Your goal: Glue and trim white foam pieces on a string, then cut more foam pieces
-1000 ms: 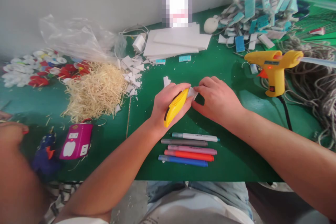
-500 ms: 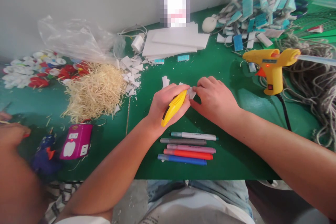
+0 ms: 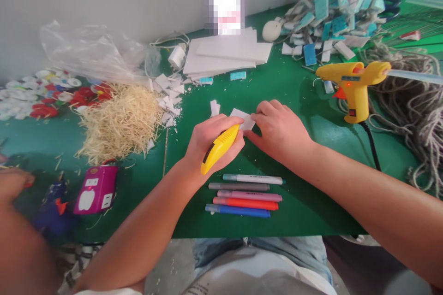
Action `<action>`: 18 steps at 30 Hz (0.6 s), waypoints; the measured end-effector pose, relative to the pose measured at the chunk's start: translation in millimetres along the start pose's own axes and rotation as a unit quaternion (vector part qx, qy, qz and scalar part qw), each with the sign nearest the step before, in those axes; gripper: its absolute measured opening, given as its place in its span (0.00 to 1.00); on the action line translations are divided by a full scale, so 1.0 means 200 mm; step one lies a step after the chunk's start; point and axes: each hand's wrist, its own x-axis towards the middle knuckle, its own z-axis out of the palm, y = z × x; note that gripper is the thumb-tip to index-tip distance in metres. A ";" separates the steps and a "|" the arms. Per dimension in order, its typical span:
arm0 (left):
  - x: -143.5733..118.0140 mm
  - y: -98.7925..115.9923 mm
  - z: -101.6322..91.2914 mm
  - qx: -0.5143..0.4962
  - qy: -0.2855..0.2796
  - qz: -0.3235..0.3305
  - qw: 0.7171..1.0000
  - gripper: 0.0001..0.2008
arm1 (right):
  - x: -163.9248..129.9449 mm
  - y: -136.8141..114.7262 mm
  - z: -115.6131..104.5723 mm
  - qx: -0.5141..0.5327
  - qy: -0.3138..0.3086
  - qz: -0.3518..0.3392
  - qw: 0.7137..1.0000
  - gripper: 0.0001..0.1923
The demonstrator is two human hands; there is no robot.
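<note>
My left hand is closed round a yellow utility knife, its rear end pointing back toward me and its blade end hidden at the fingertips. Just beyond those fingertips lies a small white foam piece, flat on the green table. Fingers and thumb of my right hand pinch the right edge of that piece. White scraps lie behind my left hand. Nearer to me, several markers lie side by side.
A yellow glue gun stands at right before tangled grey rope. White foam sheets and a pile of blue-and-white pieces are at the back. Wood shavings and a magenta box sit left, beside another person's hand.
My left hand and the utility knife have drawn back toward me and to the left. More of the white foam piece shows now. My right hand still holds its edge.
</note>
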 end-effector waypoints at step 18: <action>-0.05 0.04 -0.07 0.018 -0.013 -0.003 1.000 0.08 | 0.00 0.01 0.00 0.008 -0.001 0.005 1.000 0.16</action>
